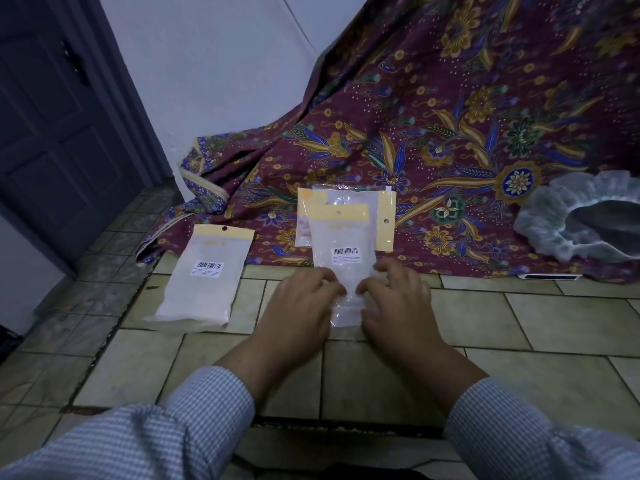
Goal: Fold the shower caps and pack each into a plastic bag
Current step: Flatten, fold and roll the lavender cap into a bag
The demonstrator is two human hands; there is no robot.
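Head view: the plastic bag (343,265) lies flat on the tiled floor (485,323), its long axis running straight away from the person, yellow header at the far end. The left hand (301,303) and right hand (394,299) press on its near end from either side, fingers bent over the film, equally near. An unfolded shower cap (568,216) lies well apart, far right, nearer the right hand.

One plastic bag (341,268) lies on the floor (519,323) between both hands; another bag (204,275) lies left; a shower cap (561,220) rests far right on the cloth (433,133).
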